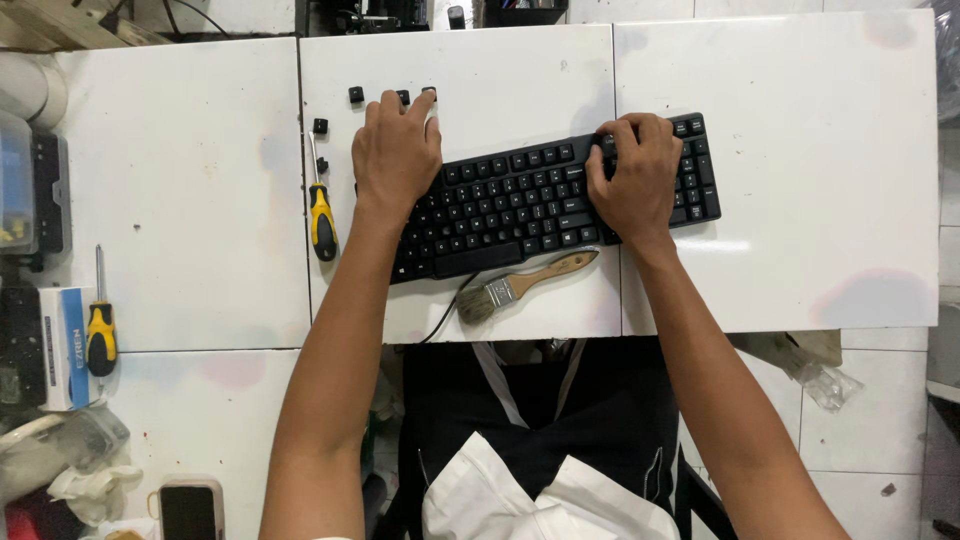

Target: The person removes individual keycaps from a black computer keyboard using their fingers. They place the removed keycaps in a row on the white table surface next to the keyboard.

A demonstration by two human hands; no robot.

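The black plastic keyboard [540,200], centre frame on the white surface [800,200], is light and rigid, best held by its ends. Left hand [397,150] rests open near loose black keycaps [356,95]; right hand [637,175] presses curled onto the keys, gripping nothing.

The keyboard [545,200] lies on the table [800,200], slanted, with its right end farther than its left end. The left hand [397,150] rests over the far left end of the keyboard, and the right hand [634,178] lies on its right part. Loose keycaps [356,95] lie on the table far from the left hand and to its left. A screwdriver [320,205] lies just left of the keyboard. A brush [525,285] lies near the keyboard's near edge. Another screwdriver [100,320] lies far to the left, beside a box [62,345].
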